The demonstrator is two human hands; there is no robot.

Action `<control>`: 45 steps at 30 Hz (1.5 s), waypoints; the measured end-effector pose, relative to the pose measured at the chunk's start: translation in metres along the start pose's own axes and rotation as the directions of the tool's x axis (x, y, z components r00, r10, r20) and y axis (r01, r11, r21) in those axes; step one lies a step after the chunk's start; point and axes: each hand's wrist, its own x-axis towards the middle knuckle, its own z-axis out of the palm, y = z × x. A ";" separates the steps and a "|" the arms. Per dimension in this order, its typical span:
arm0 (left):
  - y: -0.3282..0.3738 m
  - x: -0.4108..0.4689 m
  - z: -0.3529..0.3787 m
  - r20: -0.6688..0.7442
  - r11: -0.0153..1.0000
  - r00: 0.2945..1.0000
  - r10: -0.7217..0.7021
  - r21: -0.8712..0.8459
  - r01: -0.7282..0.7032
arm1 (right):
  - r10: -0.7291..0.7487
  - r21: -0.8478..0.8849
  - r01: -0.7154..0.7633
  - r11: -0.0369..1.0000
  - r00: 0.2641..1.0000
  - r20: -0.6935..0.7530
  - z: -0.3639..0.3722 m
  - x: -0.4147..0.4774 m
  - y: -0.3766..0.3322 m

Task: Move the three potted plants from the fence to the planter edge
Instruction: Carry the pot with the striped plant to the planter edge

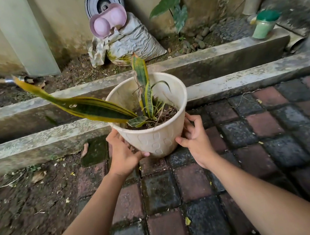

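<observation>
A cream plastic pot [158, 139] with a snake plant sits in the middle of the view. One long yellow-edged leaf [85, 106] droops far out to the left, and a shorter leaf stands upright. My left hand [123, 153] grips the pot's lower left side. My right hand [195, 142] grips its lower right side. The pot is by the near concrete edge [49, 139], over the wet brick paving. Whether it rests on the bricks or is lifted I cannot tell. No other potted plants are in view.
Beyond the near edge runs a concrete channel with a second ledge [219, 51]. A green-lidded jar [265, 24] stands on that ledge at right. A crumpled sack [130, 42] with a pink tray leans on the wall. Bare soil lies at left.
</observation>
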 end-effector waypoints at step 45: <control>0.062 0.000 -0.034 -0.329 0.964 0.940 -0.094 -0.264 0.004 | 0.028 -0.233 -0.082 0.969 0.974 -0.226 0.065 -0.002 -0.066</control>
